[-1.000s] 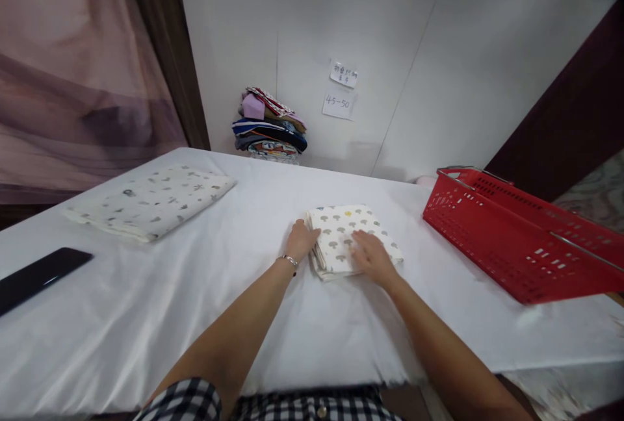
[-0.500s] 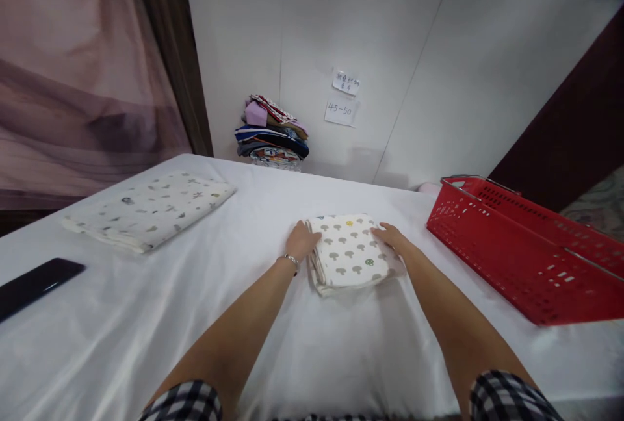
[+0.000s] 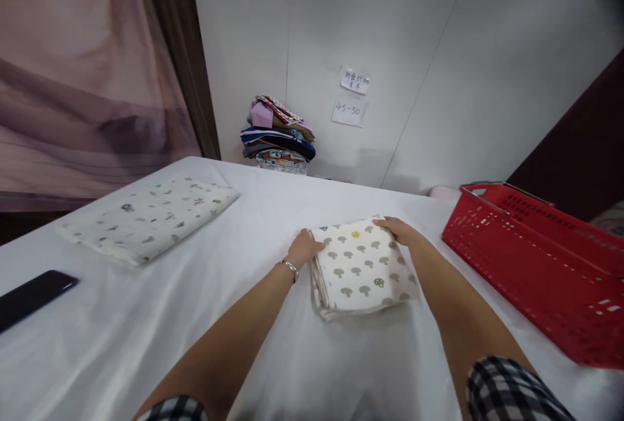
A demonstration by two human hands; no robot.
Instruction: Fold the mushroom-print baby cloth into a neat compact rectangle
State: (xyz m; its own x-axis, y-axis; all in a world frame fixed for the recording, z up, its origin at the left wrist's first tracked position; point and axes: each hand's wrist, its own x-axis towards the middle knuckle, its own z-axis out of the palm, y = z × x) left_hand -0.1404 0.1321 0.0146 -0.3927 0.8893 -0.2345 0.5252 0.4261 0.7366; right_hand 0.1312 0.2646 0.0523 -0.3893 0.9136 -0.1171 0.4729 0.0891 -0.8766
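A folded white cloth (image 3: 363, 271) printed with grey mushrooms, one yellow and one green, is between my hands near the middle of the table. My left hand (image 3: 304, 247) grips its far left corner, thumb on top and the other fingers mostly hidden at the side. At the far right corner, my right hand (image 3: 397, 229) pinches the edge, its thumb lying over the print. Layered folds show along the cloth's left side. Whether its near edge touches the table is hard to tell.
A second folded cloth (image 3: 156, 216) with small grey prints lies on the left of the white-covered table (image 3: 195, 317). Near it is a black phone (image 3: 36, 294). A red basket (image 3: 536, 265) stands at the right. Folded fabrics (image 3: 279, 132) are stacked by the wall.
The mushroom cloth has turned slightly and shows a little lower and larger, with both hands still on it. My right hand has moved along its far edge. The whole view has shifted slightly.
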